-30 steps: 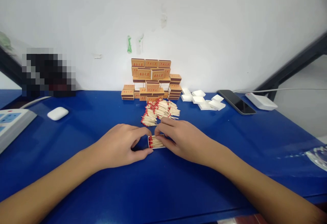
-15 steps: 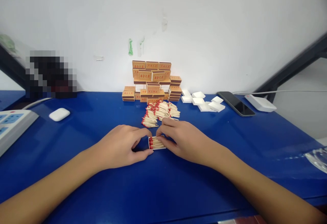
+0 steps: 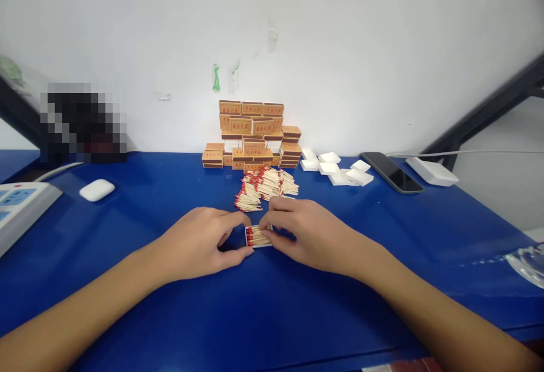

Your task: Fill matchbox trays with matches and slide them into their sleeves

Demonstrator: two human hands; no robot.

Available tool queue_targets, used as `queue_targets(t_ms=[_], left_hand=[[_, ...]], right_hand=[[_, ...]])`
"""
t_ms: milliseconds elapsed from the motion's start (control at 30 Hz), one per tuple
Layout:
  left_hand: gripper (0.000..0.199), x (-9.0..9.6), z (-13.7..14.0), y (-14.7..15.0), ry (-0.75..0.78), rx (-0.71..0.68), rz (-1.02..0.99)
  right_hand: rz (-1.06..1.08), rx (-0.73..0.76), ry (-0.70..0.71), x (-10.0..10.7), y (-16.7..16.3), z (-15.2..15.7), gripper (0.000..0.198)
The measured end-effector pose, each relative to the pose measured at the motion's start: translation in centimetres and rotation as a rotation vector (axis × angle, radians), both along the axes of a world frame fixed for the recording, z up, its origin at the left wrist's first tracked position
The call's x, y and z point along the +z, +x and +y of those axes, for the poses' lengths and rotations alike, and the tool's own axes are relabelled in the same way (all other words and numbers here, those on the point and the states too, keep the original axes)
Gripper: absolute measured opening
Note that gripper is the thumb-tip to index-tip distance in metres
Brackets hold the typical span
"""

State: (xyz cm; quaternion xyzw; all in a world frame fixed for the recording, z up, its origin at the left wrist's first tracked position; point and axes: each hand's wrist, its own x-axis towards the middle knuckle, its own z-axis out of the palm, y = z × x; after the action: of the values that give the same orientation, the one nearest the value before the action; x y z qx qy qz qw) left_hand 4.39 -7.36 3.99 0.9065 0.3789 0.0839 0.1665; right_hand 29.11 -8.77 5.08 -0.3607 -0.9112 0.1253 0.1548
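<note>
Your left hand [image 3: 208,240] holds the thin-walled, rectangular white tray [image 3: 260,246] by its left end on the glossy blue table [image 3: 255,315], near side of the loose match heap [image 3: 268,184]. Your right hand [image 3: 308,229] is narrow over slim, red-tipped wooden matches [image 3: 255,236] inside; any grip cannot be told. Versus 0.5 s earlier, right fingertips shifted slightly.

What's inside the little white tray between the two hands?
Inside the tray lie wooden matches, red heads toward the left hand. The right hand partly covers the other end, hiding what's beneath.
</note>
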Motion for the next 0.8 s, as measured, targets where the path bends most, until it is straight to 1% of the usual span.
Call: queue_targets(t_ms=[133, 367, 500, 633, 733, 800], left_hand=[[0.024, 0.0, 0.1, 0.0, 0.006, 0.002, -0.009], [0.025, -0.1, 0.2, 0.0, -0.003, 0.009, -0.007], [0.026, -0.1, 0.2, 0.0, -0.006, 0.011, 0.0], [0.025, -0.2, 0.1, -0.1, 0.005, 0.007, 0.002], [0.026, -0.2, 0.1, -0.2, 0.007, 0.004, -0.003], [0.029, -0.2, 0.0, -0.2, 0.011, 0.005, -0.007]], right_hand=[[-0.029, 0.028, -0.029, 0.1, -0.1, -0.2, 0.018], [-0.018, 0.035, -0.042, 0.3, 0.0, -0.1, 0.016], [0.007, 0.024, -0.03, 0.0, 0.1, 0.2, 0.014], [0.029, 0.026, -0.053, -0.5, -0.3, 0.0, 0.011], [0.083, 0.004, -0.052, -0.2, -0.1, 0.3, 0.01], [0.115, -0.056, -0.006, 0.4, 0.9, 1.2, 0.01]])
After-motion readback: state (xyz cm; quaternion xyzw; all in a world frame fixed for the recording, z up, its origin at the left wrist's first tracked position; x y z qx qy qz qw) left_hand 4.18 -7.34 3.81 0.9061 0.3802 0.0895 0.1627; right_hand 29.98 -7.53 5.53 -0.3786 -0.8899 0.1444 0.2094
